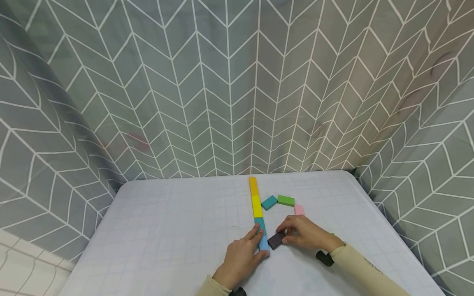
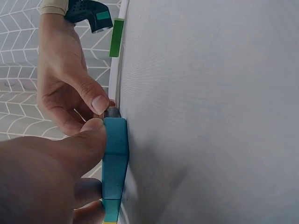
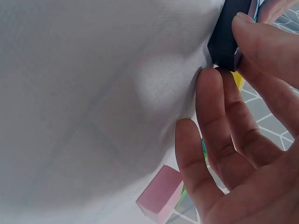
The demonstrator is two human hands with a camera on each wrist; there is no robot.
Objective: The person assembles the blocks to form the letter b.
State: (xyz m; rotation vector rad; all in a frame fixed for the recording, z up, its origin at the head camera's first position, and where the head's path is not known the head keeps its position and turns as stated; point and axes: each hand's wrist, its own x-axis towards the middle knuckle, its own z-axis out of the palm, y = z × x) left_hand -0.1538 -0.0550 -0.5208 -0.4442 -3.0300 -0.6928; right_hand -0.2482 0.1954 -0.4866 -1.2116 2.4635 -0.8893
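Observation:
Small rectangular blocks form a straight row on the white table: orange point(image 1: 253, 186), yellow point(image 1: 256, 206), teal point(image 1: 262, 225) and light blue point(image 1: 263, 244). My left hand point(image 1: 240, 258) rests on the near part of this row. Its fingertips touch the teal block, while the thumb lies at the near end of the light blue one, also visible in the left wrist view point(image 2: 115, 158). My right hand point(image 1: 306, 234) pinches a dark block point(image 1: 276, 241) between thumb and fingers, right beside the light blue block. In the right wrist view the dark block point(image 3: 226, 39) lies under the thumb.
Right of the row, a slanted teal block point(image 1: 269, 202), a green block point(image 1: 286, 200) and a pink block point(image 1: 299, 209) form a curve. The pink one is partly behind my right hand. Patterned curtain point(image 1: 229, 90) hangs behind and beside the table point(image 1: 166, 230).

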